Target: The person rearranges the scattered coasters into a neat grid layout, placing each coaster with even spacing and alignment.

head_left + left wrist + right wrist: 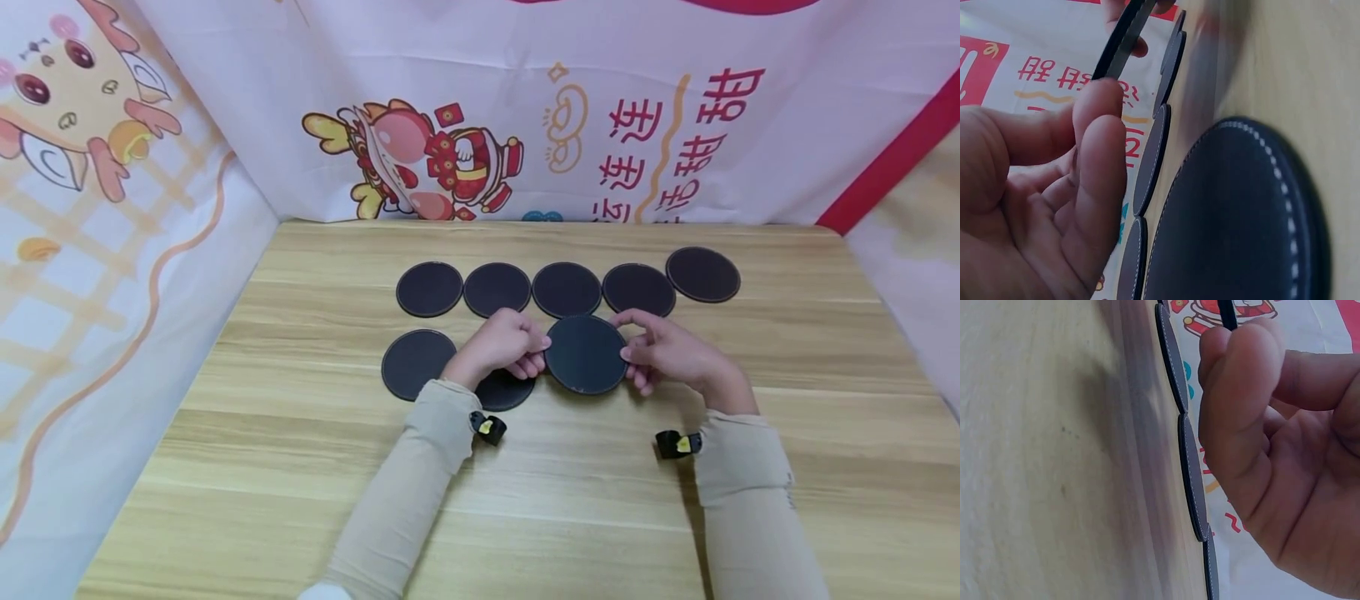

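Observation:
Both hands hold one round black coaster [585,354] above the wooden table, one at each side. My left hand [501,343] pinches its left edge between thumb and fingers. On the right edge, my right hand [675,357] grips it the same way. The left wrist view shows this held coaster [1116,47] edge-on, raised off the tabletop. Only a short dark piece of the coaster [1227,314] shows past the fingertips in the right wrist view. Below the left hand lies another coaster [504,392], partly covered by the hand.
A back row of several flat coasters, among them a middle one [566,289], spans the table [570,517]. Its rightmost coaster [702,274] sits slightly farther back. Another coaster [417,365] lies front left. A printed cloth [480,50] hangs behind the table.

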Tool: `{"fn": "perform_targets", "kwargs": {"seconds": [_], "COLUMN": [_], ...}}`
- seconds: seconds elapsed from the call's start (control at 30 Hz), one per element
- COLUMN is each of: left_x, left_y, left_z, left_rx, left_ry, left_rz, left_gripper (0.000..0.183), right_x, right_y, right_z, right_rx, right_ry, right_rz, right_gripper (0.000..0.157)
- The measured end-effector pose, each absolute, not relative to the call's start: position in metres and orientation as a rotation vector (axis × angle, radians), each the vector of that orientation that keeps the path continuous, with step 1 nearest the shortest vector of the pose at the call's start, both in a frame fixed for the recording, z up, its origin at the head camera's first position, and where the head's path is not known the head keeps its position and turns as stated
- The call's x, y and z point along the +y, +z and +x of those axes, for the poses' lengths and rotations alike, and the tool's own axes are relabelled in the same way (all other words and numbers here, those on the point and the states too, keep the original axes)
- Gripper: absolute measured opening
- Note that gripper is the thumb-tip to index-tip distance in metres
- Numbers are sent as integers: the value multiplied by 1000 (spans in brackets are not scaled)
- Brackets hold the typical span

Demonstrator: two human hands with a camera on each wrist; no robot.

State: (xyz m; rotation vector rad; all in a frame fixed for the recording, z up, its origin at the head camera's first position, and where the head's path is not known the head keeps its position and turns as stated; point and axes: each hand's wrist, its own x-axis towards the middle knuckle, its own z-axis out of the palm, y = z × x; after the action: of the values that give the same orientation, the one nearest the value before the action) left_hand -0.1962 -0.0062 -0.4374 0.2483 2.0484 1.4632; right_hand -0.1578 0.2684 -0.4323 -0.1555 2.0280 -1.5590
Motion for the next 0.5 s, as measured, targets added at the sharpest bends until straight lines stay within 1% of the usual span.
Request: {"fn": "perform_targets", "kwargs": {"seconds": [0.23,0.4,0.5], "left_x": [-10,-12,-15], "left_y": [-436,-437,-438], "left_z": [-195,-198,-200], "left_rx": [2153,2360,2470], "left_ry": [1251,1060,932], "left_rz": [357,437,446], "left_gripper": [19,25,25], "right_x": [267,265,264], "right_y": [-435,-435,-435], "right_z": [-159,-159,-158], "right_rx": [2012,2023,2048], "right_ry": [-1515,-1495,-1459], "right_rz": [-165,-162,-151], "right_gripper": [44,45,46]}}
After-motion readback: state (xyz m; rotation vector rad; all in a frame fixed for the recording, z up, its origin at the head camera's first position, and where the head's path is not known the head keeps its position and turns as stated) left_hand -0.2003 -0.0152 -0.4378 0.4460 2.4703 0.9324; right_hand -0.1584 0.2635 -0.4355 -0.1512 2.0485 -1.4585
